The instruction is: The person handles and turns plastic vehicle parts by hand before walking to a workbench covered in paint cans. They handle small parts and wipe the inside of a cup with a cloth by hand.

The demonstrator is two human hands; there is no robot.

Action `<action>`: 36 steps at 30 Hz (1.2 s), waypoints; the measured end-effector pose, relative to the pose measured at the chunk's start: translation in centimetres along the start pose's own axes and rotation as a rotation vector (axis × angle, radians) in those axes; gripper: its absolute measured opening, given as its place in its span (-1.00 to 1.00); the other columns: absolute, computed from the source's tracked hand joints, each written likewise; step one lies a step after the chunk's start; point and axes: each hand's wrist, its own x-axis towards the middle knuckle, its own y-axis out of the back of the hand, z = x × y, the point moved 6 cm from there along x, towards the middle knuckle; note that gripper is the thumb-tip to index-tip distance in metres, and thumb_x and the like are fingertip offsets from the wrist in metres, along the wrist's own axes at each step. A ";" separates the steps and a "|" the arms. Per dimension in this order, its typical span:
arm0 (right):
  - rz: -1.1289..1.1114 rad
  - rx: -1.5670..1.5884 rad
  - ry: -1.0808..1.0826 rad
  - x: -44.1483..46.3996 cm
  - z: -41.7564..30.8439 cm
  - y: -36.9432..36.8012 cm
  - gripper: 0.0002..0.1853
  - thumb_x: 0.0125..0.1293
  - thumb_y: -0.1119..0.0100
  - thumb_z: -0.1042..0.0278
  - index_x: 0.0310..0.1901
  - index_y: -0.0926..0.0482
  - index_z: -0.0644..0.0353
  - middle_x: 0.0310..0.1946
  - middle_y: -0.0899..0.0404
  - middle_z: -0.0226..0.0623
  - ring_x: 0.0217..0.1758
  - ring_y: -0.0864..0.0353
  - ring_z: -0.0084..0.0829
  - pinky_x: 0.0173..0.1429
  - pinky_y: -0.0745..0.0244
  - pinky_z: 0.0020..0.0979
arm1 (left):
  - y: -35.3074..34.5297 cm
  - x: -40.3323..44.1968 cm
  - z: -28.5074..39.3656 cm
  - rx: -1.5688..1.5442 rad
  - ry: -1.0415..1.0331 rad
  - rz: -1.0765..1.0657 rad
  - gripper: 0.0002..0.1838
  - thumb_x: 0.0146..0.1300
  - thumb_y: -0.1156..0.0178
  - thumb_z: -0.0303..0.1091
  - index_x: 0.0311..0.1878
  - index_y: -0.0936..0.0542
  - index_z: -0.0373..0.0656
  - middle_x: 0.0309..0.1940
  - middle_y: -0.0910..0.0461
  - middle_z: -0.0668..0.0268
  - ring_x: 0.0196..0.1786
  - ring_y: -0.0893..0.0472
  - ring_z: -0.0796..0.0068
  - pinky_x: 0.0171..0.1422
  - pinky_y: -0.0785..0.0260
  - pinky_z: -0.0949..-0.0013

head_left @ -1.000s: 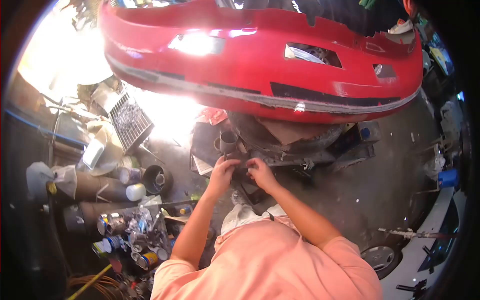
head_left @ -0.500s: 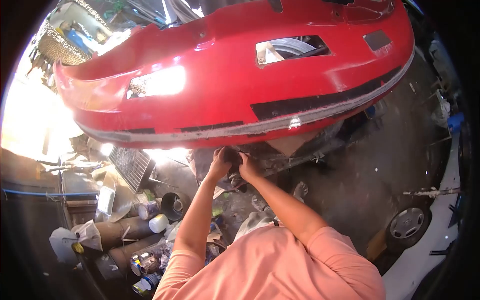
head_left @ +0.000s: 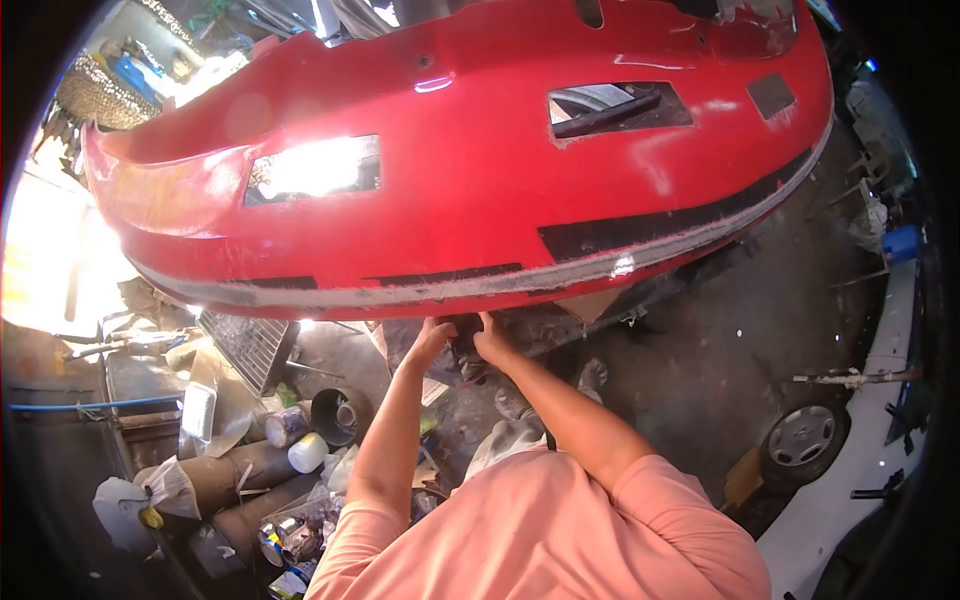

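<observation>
So I was standing in this garage, and the big red bumper (head_left: 460, 220) hung right over the work. The person's left hand (head_left: 430, 342) and right hand (head_left: 490, 342) were tucked just under its lower edge, fingers curved in at a small dark piece (head_left: 465, 337) between them. Gripped or only touched? Couldn't tell, the bumper's rim cut off the fingertips. My worry: a quick lift could've knocked knuckles into that rim and smudged or scuffed the gray strip (head_left: 450, 290), and with the view blocked, the dark piece could've slipped.

Texture-wise, the bumper was a long glossy curve with boxy cutouts, while the strip looked dull and chalky. Below its left end sat a ribbed metal grate (head_left: 248, 350) and a squat white tub (head_left: 307, 453); under its middle poked a flat, tan, cardboard-looking sheet (head_left: 588, 303).
</observation>
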 end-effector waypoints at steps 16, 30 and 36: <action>-0.207 0.343 -0.053 -0.8 2.2 0.0 -0.36 0.09 0.18 0.64 0.31 -0.39 0.43 0.25 -0.48 -0.06 0.34 -0.40 -0.28 0.40 -0.24 -0.37 | -2.3 -1.8 -3.4 0.268 -0.172 0.476 0.05 -0.12 -0.57 -0.09 0.37 -0.19 -0.27 0.28 -0.33 -0.05 0.37 -0.33 0.04 0.44 -0.17 0.12; -0.120 -0.119 0.365 -8.9 -9.2 6.0 -0.76 0.35 -0.09 0.43 -0.06 -0.62 0.36 -0.06 -0.63 0.00 0.04 -0.62 -0.05 0.10 -0.51 -0.22 | -3.4 -11.2 5.4 -0.030 -0.338 0.503 -0.01 -0.06 -0.57 -0.35 0.36 -0.11 -0.17 0.17 -0.42 0.14 0.22 -0.48 0.28 0.35 -0.31 0.24; -0.108 -0.233 0.669 -15.1 -15.4 9.0 -0.81 0.25 -0.18 0.52 -0.10 -0.62 0.28 -0.09 -0.60 -0.10 -0.02 -0.60 -0.05 0.10 -0.51 -0.17 | -6.6 -17.3 7.4 -0.318 -0.349 0.556 0.03 -0.07 -0.60 -0.37 0.37 -0.08 -0.16 0.16 -0.41 0.16 0.18 -0.49 0.36 0.29 -0.35 0.28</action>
